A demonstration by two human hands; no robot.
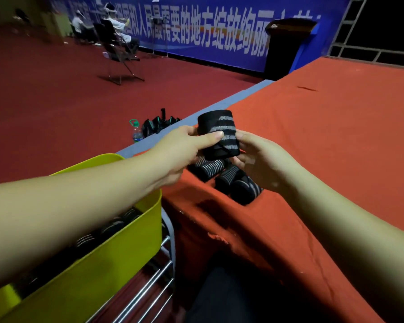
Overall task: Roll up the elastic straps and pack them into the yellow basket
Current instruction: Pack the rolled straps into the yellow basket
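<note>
Straps fill my view near to far: several black rolls with grey stripes lie in the yellow basket (117, 248) at lower left, under my left forearm; I can make out about four. Beyond it, on the orange cloth (324, 136), I count three more rolls (222, 176) lying together. Above those I hold one rolled strap (219, 134), black with three grey bands: my left hand (184, 148) pinches it with thumb and fingers, my right hand (264, 159) curls round its other side.
</note>
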